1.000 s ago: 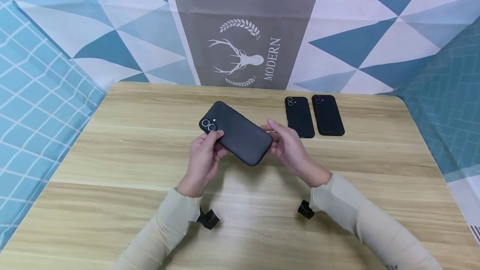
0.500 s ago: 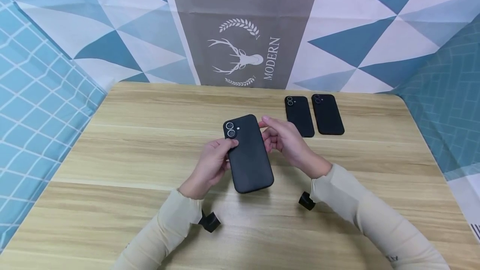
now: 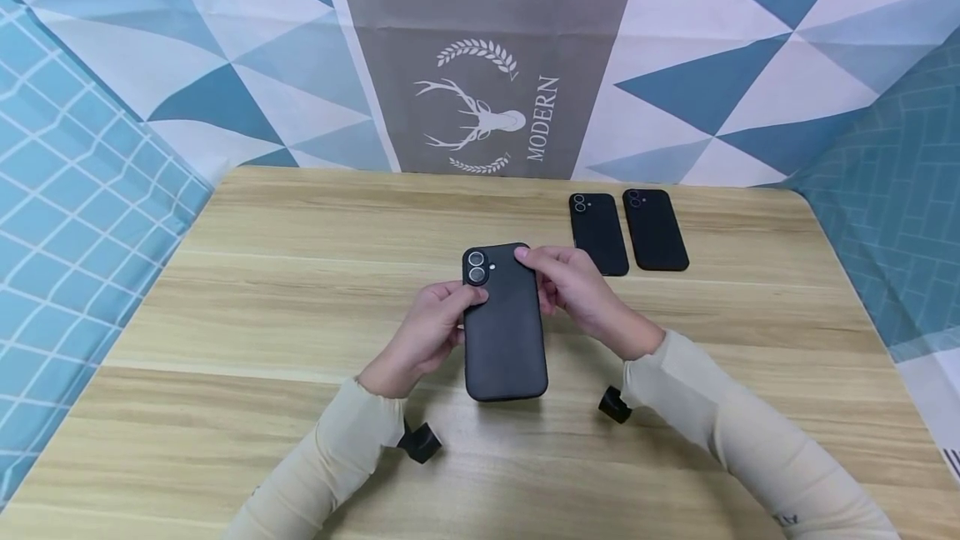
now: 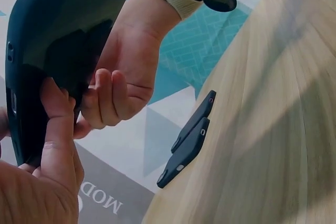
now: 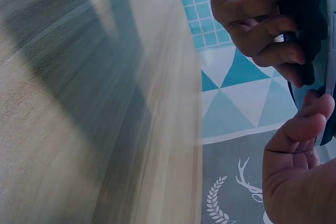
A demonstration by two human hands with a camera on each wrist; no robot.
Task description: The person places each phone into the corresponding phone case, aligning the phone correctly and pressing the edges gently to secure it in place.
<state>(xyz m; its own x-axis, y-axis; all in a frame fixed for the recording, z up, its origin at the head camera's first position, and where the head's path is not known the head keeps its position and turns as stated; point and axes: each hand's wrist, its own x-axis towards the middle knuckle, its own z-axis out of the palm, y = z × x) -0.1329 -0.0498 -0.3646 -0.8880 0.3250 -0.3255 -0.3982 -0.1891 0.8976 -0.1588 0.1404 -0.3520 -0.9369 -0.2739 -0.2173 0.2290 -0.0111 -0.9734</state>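
A smartphone in a black case (image 3: 506, 340) is held above the table, its back with two camera lenses facing up in the head view. My left hand (image 3: 431, 327) grips its left edge, thumb on the back just below the lenses. At the upper right corner my right hand (image 3: 573, 286) pinches the case, thumb on the back and fingers curled at the side. In the left wrist view the phone's glossy dark front (image 4: 79, 40) shows inside the case rim, and fingers of both hands bend against that side.
Two more black phones (image 3: 600, 232) (image 3: 656, 229) lie side by side at the back right of the wooden table (image 3: 262, 315). Patterned cloth (image 3: 495, 65) hangs behind the table's far edge. Small black wrist cameras (image 3: 422, 442) stick out below both sleeves.
The phone has turned from a slant to nearly upright in the head view and come nearer the person. My right hand's thumb has moved onto its upper right corner.
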